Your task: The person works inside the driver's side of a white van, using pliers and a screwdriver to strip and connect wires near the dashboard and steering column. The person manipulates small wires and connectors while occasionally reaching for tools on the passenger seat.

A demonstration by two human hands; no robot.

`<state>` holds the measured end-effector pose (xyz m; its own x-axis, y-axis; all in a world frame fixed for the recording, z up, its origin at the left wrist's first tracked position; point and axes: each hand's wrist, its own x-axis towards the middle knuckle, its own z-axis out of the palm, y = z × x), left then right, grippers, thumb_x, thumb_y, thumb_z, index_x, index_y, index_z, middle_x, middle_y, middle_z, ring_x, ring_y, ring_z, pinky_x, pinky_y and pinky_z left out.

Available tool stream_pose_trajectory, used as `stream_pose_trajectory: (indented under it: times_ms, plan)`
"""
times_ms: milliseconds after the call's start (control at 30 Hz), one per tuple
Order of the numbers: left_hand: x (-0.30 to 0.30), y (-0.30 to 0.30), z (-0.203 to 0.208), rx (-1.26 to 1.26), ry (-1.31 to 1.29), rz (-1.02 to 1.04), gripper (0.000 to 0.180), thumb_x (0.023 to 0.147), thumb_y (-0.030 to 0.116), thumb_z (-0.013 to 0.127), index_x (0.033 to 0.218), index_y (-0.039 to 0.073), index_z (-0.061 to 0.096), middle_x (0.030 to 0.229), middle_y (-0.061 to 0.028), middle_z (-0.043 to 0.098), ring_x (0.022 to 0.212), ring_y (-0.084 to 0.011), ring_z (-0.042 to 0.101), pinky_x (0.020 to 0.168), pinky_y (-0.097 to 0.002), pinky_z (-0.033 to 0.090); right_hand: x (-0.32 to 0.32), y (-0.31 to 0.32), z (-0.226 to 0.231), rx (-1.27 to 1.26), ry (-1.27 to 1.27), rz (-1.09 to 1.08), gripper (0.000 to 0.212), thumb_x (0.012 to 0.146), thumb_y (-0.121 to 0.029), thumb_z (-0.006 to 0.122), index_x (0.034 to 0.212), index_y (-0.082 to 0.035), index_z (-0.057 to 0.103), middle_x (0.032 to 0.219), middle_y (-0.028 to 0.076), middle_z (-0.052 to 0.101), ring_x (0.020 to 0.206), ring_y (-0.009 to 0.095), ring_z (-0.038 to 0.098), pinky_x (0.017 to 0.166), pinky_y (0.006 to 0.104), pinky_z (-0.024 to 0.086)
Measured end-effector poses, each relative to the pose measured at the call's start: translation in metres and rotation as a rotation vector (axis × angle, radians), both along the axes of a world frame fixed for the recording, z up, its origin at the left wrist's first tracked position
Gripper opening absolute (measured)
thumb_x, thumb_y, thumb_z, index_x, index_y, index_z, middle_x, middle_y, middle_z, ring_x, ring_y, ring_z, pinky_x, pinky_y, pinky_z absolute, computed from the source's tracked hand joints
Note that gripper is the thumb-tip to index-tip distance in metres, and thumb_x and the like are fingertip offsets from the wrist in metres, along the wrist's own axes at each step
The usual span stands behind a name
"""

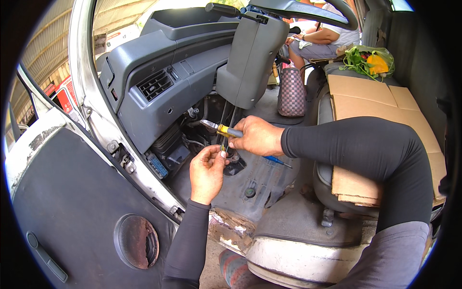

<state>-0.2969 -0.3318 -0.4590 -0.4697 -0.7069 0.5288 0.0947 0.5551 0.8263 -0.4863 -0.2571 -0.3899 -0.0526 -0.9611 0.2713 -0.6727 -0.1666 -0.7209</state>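
My right hand (260,135) is wrapped round a pair of pliers (224,130) with yellow and grey handles. Their metal jaws point left, toward the dashboard. Just below, my left hand (208,171) is closed in a pinch, thumb up, on a small yellowish piece (223,148) that looks like a wire end. The fingertips of both hands almost meet there, under the steering column (252,58). On the floor beneath my right wrist lies a blue-handled screwdriver (276,160), its shaft pointing right.
A grey dashboard (168,91) and the open door (72,192) are on the left. Cardboard (370,101) covers the seat, with a bag of leafy vegetables (373,62) behind it. A checkered bag (291,91) stands on the far floor. Another person (322,38) sits beyond.
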Motion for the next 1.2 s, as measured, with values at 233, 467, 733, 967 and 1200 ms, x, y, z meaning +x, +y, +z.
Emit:
stream_pose_trajectory:
  times_ms: [233, 467, 733, 967, 1200]
  plan:
    - [0.005, -0.005, 0.002, -0.09, -0.09, -0.02, 0.017, 0.101, 0.004, 0.066, 0.114, -0.007, 0.067, 0.093, -0.0074, 0.073, 0.08, -0.0103, 0.069, 0.073, -0.0254, 0.058, -0.007, -0.009, -0.01, -0.137, 0.105, 0.073, 0.026, 0.092, -0.019, 0.075, 0.105, 0.004, 0.075, 0.076, 0.018, 0.07, 0.071, 0.025, 0.069, 0.072, 0.0401, 0.055]
    - [0.004, -0.005, -0.005, -0.025, 0.024, -0.108, 0.017, 0.098, 0.003, 0.071, 0.113, -0.006, 0.069, 0.091, -0.0049, 0.072, 0.079, -0.0091, 0.068, 0.072, -0.0247, 0.058, -0.006, -0.005, -0.006, -0.048, 0.107, 0.051, 0.028, 0.09, -0.021, 0.077, 0.1, 0.005, 0.075, 0.09, 0.021, 0.07, 0.086, 0.031, 0.07, 0.081, 0.0418, 0.054]
    - [0.012, -0.009, -0.007, 0.234, 0.076, -0.018, 0.014, 0.098, 0.005, 0.072, 0.11, -0.002, 0.069, 0.09, -0.0031, 0.071, 0.074, -0.0077, 0.067, 0.066, -0.0221, 0.056, 0.0, 0.01, 0.016, -0.121, 0.325, -0.07, 0.04, 0.096, -0.033, 0.069, 0.095, 0.007, 0.074, 0.072, 0.024, 0.069, 0.074, 0.036, 0.072, 0.074, 0.0471, 0.056]
    - [0.022, -0.018, -0.009, 0.408, 0.323, -0.032, 0.014, 0.101, 0.008, 0.069, 0.113, 0.0, 0.066, 0.091, -0.004, 0.07, 0.073, -0.0104, 0.068, 0.066, -0.0225, 0.057, -0.016, 0.025, 0.026, -0.02, 0.621, 0.021, 0.032, 0.094, -0.031, 0.07, 0.096, 0.001, 0.076, 0.079, 0.022, 0.072, 0.08, 0.039, 0.072, 0.078, 0.0479, 0.057]
    - [0.022, -0.013, -0.01, 0.335, 0.284, -0.014, 0.014, 0.101, 0.012, 0.07, 0.112, 0.004, 0.067, 0.09, -0.0015, 0.07, 0.072, -0.0089, 0.067, 0.066, -0.022, 0.057, 0.007, 0.025, 0.018, -0.008, 0.679, 0.089, 0.034, 0.094, -0.03, 0.07, 0.095, 0.003, 0.075, 0.078, 0.026, 0.07, 0.083, 0.043, 0.072, 0.08, 0.049, 0.057]
